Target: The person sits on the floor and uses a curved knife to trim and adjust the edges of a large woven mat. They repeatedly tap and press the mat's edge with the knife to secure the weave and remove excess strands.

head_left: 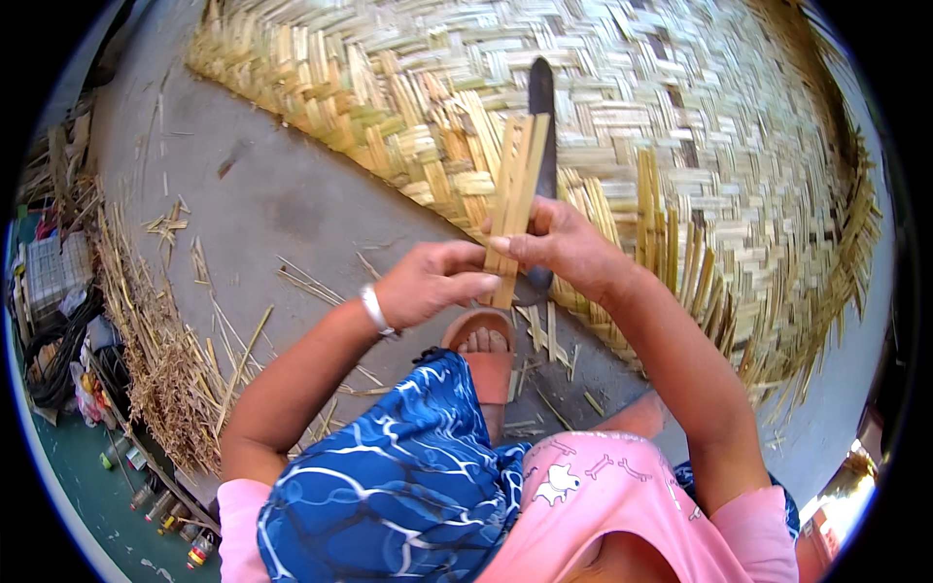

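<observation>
— Two hands on one bundle, is that right?

— Yes. From the head camera, my left hand (pixel 428 282) is curled shut around the lower end of the bamboo strips (pixel 515 194), fingers wrapped over the bottom where the strips stick out just below my knuckles. My right hand (pixel 559 248) is closed too, thumb pressed on the front of the same strips, just above the left.

— And the dark blade behind them?

— That is the knife (pixel 541 126). It stands upright, touching the right edge of the strips, its tip rising above their top ends. My right hand grips both it and the strips; the handle is hidden under my palm, so I cannot tell exactly how it sits.

— Where do the strips lie against your grip?

— Nearly upright, tilted slightly right, most of their length rising free above both fists.

— What is around you?

— Behind the strips spreads a large woven bamboo mat (pixel 680 117) on the concrete floor (pixel 292 194). My foot in a sandal (pixel 483 350) sits just below my hands. Loose bamboo shavings (pixel 165 360) lie heaped at my left.
</observation>
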Motion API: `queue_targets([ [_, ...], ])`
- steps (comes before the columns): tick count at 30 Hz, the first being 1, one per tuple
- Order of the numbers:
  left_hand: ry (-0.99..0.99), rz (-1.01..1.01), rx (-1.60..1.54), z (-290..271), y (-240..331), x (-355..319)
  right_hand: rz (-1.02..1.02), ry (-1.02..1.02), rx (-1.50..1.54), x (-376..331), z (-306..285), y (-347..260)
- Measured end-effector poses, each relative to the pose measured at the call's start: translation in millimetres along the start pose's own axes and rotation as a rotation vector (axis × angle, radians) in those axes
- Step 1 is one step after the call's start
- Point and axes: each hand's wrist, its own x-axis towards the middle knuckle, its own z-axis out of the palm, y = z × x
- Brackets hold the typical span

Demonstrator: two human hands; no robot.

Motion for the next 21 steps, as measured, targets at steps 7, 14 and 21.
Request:
queue_targets([
  [7,-0.047,0.053,-0.021,-6,-11,18,-0.02,0.06,-0.301,28,-3,12],
  [14,0.145,0.081,-0.005,-28,-11,25,-0.09,0.11,-0.429,55,7,4],
  [21,0.629,0.323,0.012,-117,24,49,-0.07,0.316,-0.411,37,7,6],
])
